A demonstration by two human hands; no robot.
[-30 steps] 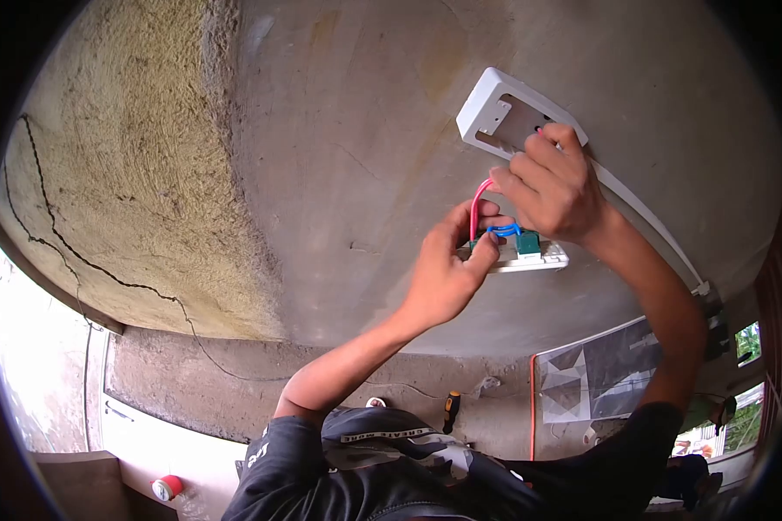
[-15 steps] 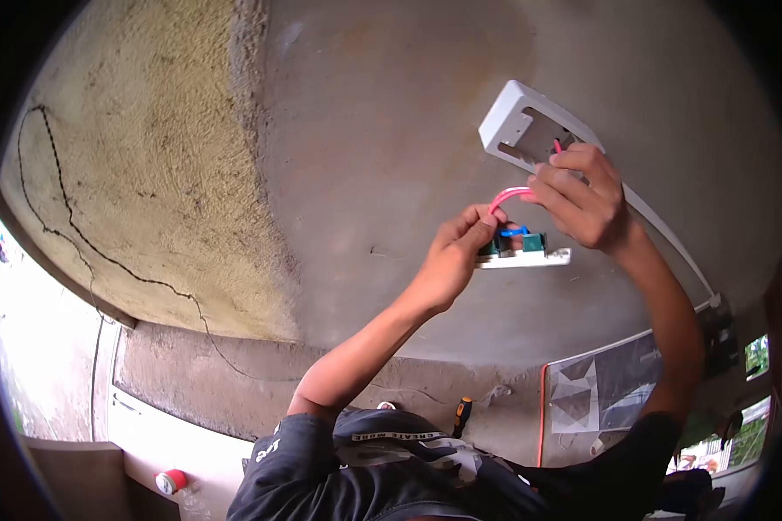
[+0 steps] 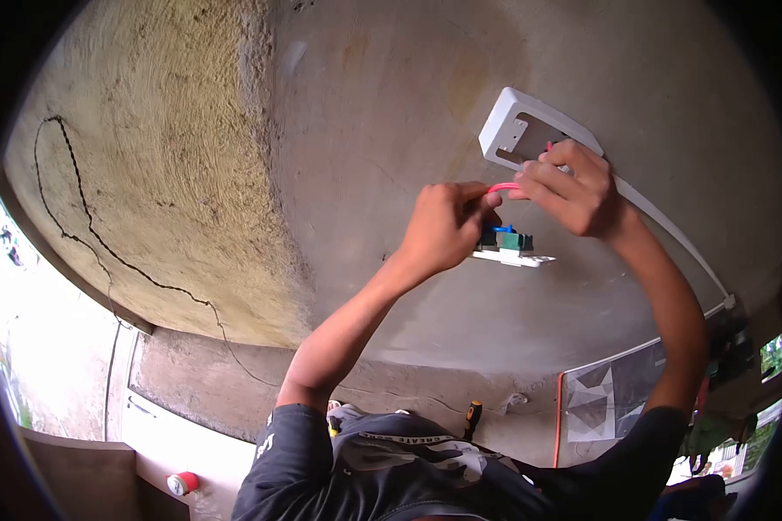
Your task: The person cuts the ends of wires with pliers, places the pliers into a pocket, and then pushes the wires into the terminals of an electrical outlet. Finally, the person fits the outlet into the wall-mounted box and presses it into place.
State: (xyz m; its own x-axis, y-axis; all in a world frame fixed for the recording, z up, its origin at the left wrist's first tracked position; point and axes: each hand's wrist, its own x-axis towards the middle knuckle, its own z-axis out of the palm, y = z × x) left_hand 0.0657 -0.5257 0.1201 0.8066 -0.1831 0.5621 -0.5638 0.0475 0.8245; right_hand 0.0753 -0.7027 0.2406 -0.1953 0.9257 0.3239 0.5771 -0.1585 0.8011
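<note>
Pinkish-red wires (image 3: 502,187) run in a short arc between my two hands. My left hand (image 3: 443,227) pinches them between thumb and index finger. Just beneath its fingers is a white plate with green modules (image 3: 517,242) and a short blue wire (image 3: 503,229); whether the other fingers support this plate is hidden. My right hand (image 3: 575,193) is closed around the wires at the lower edge of a white wall box (image 3: 497,130). More red wire shows inside the box's open front, behind my fingertips.
A white cable duct (image 3: 673,233) leads from the box down to the right. Dark twisted cable (image 3: 135,271) hangs on the rough wall at left. Below are a screwdriver (image 3: 472,420), a red-and-white can (image 3: 182,483) and an orange conduit (image 3: 558,421).
My left hand has turned over and shifted up along the red wires, closer to my right hand. The plate now sits tilted and slightly further left. My right hand has moved slightly left.
</note>
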